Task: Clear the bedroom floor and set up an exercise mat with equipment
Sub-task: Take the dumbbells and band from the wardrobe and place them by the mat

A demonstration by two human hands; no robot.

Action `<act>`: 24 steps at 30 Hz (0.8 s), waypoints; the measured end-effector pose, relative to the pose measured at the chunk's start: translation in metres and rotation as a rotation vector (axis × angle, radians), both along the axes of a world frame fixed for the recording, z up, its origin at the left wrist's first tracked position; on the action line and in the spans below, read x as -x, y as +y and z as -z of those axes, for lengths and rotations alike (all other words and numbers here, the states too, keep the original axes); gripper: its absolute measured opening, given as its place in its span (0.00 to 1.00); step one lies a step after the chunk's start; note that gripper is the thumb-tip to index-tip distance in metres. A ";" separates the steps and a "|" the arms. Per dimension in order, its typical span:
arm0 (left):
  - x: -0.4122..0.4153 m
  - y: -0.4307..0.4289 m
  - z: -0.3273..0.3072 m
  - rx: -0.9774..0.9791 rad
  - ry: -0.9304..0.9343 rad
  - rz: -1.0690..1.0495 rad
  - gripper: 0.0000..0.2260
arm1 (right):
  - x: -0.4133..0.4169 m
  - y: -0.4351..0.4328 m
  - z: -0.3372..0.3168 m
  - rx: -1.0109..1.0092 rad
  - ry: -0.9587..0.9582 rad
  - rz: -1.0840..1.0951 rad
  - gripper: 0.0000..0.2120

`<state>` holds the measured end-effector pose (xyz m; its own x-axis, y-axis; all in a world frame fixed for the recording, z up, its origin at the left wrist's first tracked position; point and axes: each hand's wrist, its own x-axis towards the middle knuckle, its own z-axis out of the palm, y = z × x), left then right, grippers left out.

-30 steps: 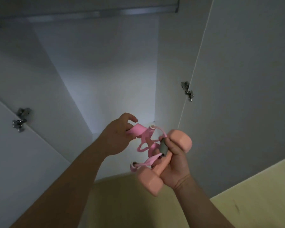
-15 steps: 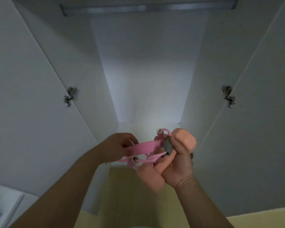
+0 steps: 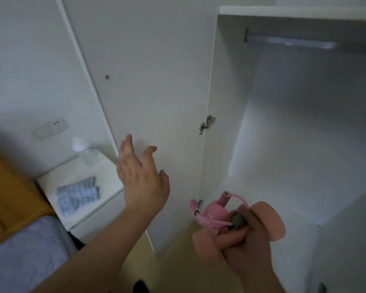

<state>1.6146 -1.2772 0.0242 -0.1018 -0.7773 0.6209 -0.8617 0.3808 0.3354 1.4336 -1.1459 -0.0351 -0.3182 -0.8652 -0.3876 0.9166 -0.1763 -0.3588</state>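
Lower left: blue bed, white surface with folded checked cloth. Middle: left hand spread wide, holding nothing, near white wardrobe door. Lower right: right hand curled round pink dumbbell and pink stretchy band.

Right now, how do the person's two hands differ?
The left hand is empty; the right hand holds a peach dumbbell and a pink resistance band.
The left hand's fingers are spread and fairly straight; the right hand's fingers are curled round the dumbbell's handle.
The left hand is held up in front of the wardrobe door; the right hand sits lower in view.
Both are bare.
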 end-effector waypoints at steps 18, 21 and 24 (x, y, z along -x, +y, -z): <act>-0.035 -0.006 -0.017 -0.228 0.303 -0.056 0.15 | -0.016 -0.033 0.002 0.048 -0.068 -0.210 0.08; -0.020 0.005 -0.025 -0.271 0.291 0.042 0.21 | -0.012 -0.029 -0.014 0.059 -0.062 -0.097 0.15; 0.008 0.004 -0.035 -0.363 0.117 0.225 0.22 | -0.008 -0.022 -0.027 0.035 -0.022 -0.006 0.24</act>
<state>1.6070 -1.2730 0.0590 -0.2385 -0.9138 0.3288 -0.7192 0.3937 0.5725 1.4414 -1.1679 -0.0078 -0.3043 -0.8805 -0.3636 0.9253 -0.1827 -0.3323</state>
